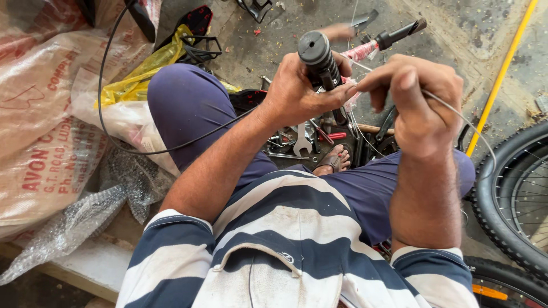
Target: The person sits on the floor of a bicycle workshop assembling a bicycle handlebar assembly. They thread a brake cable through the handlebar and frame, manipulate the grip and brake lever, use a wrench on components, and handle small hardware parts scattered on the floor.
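Black rubber handlebar grip [321, 60], its end cap turned toward the head camera, was clamped in the left hand [297, 94], apparently to steady the bar. The right hand [419, 102] had thumb and forefinger pinched together on a thin steel cable [456, 117] beside the grip, the slack arcing away to the right. Below, between the knees, a spanner [301, 141] and other tools lay on the concrete floor [274, 34]. A knobbly tyre [502, 194] stood at right; plastic sacks [45, 114] at left.
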